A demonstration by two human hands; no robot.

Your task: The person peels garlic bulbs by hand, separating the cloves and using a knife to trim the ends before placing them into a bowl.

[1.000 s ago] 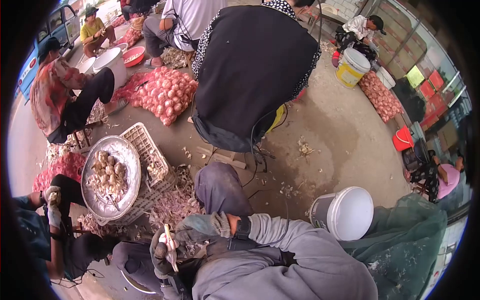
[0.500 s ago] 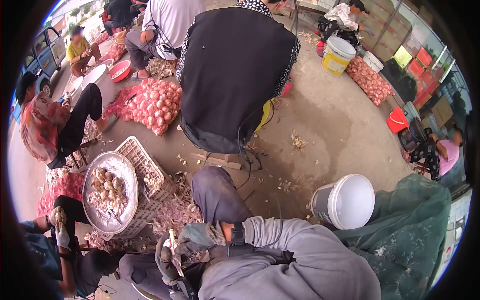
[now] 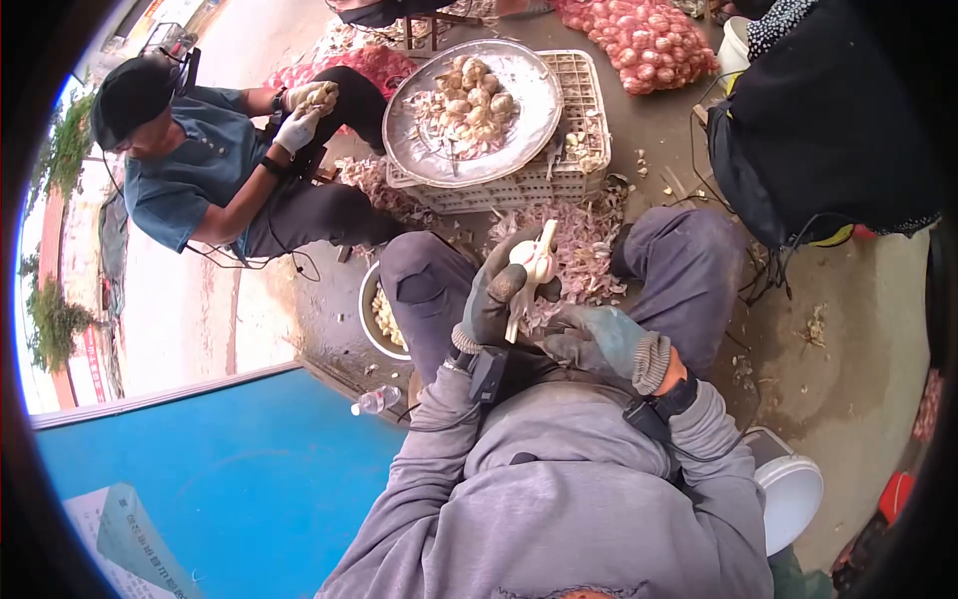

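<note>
My left hand (image 3: 489,295), in a dark glove, is closed round a pale garlic bulb (image 3: 534,262) in front of my lap. A light stalk-like piece sticks out above the bulb, and another pale piece shows below it. Just to the right, my right hand (image 3: 604,341), in a grey-blue glove, has its fingers curled in; what they hold, if anything, is hidden. Beyond my hands, a round metal tray (image 3: 404,125) bears garlic bulbs (image 3: 479,100) and loose skins, and rests on a white plastic crate (image 3: 589,95).
A gloved co-worker (image 3: 215,160) sits at the left holding garlic. Garlic skins (image 3: 584,240) litter the ground between my knees. A bowl of cloves (image 3: 384,319) and a bottle (image 3: 377,400) lie left of my legs. A white bucket (image 3: 791,499) stands at right; another person's dark back (image 3: 838,130) is upper right.
The view has swung left and down, so the tray and co-worker appear further right and larger. My hands, close together before, are now a little apart, and the garlic bulb shows clearly.
</note>
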